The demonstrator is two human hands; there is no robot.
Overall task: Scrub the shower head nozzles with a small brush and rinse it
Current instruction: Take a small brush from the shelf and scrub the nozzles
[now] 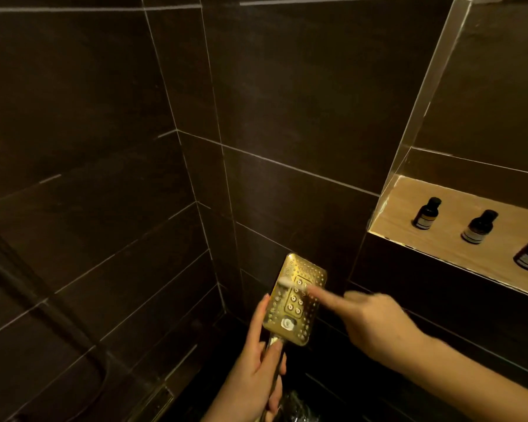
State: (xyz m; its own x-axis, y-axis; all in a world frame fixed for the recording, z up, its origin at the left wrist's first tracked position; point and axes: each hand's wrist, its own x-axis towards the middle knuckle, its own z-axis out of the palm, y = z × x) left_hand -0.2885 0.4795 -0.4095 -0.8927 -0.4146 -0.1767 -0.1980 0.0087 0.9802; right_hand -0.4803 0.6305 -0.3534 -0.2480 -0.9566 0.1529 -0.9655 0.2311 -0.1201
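Observation:
A rectangular gold shower head (296, 303) faces me, nozzles up, low in the middle of the view. My left hand (253, 363) grips its handle from below and steadies its left edge with a fingertip. My right hand (369, 321) reaches in from the right with the index finger stretched along a small brush (290, 282). The brush's pale head lies blurred across the upper part of the nozzle face. Most of the brush's handle is hidden under my finger.
Dark tiled walls meet in a corner behind the shower head. A lit wooden niche shelf (445, 239) at the right holds three small dark bottles (427, 213). A dark pipe or hose (37, 303) runs down the left wall. Something shiny (296, 406) lies below my hands.

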